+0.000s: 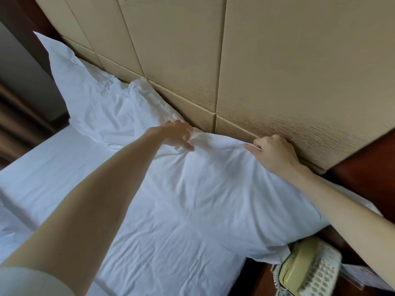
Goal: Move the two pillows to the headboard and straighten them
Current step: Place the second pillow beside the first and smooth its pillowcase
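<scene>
Two white pillows lie along the beige padded headboard [267, 67]. The near pillow [203, 199] is large and creased and fills the middle of the view. The far pillow [92, 99] leans against the headboard at the left, one corner sticking up. My left hand [177, 135] pinches the near pillow's top edge, where the two pillows meet. My right hand [275, 152] grips the same top edge further right, pressed close to the headboard.
A white sheet [49, 167] covers the mattress at the left. A cream telephone [307, 268] sits on a dark wooden bedside table [263, 280] at the lower right, under the pillow's overhanging corner. Brown curtains [19, 116] hang at the far left.
</scene>
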A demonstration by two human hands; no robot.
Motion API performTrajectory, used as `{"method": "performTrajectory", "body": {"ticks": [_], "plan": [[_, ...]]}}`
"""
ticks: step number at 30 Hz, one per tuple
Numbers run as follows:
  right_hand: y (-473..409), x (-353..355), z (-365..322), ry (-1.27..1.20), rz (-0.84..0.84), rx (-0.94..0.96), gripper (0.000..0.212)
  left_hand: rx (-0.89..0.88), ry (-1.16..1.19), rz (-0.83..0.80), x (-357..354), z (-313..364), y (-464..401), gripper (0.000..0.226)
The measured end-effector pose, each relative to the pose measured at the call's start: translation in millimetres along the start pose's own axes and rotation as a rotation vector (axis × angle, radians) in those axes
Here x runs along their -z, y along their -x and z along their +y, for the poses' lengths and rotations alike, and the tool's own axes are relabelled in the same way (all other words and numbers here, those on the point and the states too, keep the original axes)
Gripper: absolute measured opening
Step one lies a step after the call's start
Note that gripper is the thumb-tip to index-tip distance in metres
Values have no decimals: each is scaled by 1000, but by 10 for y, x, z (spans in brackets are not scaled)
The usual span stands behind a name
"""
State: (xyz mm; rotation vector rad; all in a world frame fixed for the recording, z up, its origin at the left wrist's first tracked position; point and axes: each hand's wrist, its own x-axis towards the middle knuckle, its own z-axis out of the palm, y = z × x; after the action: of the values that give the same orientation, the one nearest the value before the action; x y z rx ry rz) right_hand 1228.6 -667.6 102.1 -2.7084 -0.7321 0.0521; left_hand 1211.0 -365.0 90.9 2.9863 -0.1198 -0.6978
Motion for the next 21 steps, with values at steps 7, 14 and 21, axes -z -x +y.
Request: {"method": "performTrajectory", "body": {"ticks": [7,14,21], "plan": [[-37,29,-57,44,-71,9,51,119,507,-109,-1,104,-4,33],[91,68,-58,7,-57,105,53,191,-82,-70,-136,105,-35,39],[46,111,-17,-19,188,-21,49,277,301,509,303,-2,147,12]]}}
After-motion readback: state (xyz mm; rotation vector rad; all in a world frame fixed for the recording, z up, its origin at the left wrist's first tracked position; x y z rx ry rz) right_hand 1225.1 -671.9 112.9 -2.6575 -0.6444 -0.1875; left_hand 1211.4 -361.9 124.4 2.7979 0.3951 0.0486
